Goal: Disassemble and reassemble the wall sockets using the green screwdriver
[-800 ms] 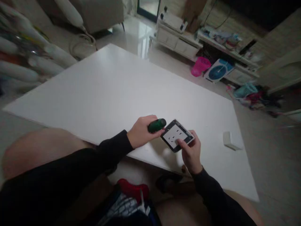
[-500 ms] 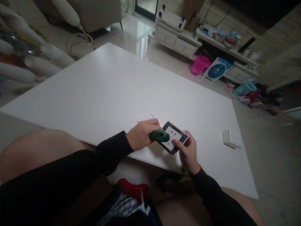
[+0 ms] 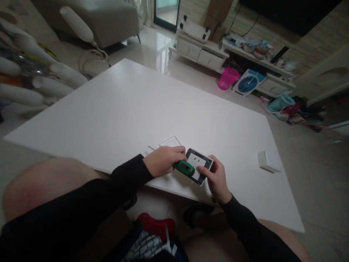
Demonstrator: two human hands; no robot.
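Note:
My left hand (image 3: 165, 160) is closed round a screwdriver with a green handle (image 3: 183, 167). Its thin metal shaft points away to the left, past my wrist. In my right hand (image 3: 218, 180) is a wall socket (image 3: 198, 162) with a white face, dark slots and a dark grey surround; my thumb presses on its face. The screwdriver's handle end lies over the socket's lower left part; whether they touch I cannot tell. Behind my left hand a white cover frame (image 3: 172, 140) rests on the table, partly hidden by my fingers.
A white box-like block (image 3: 268, 161) stands on the right part of the white table (image 3: 152, 102). Wrapped white chair-like parts (image 3: 65, 74) crowd the left edge. Beyond the table are a pink basket (image 3: 228, 78), a blue fan (image 3: 248, 83) and a low cabinet (image 3: 188, 48).
The screwdriver has tilted, so its shaft now shows to the left of my left hand. Both hands and the socket sit slightly lower in view, with the socket shifted a little left.

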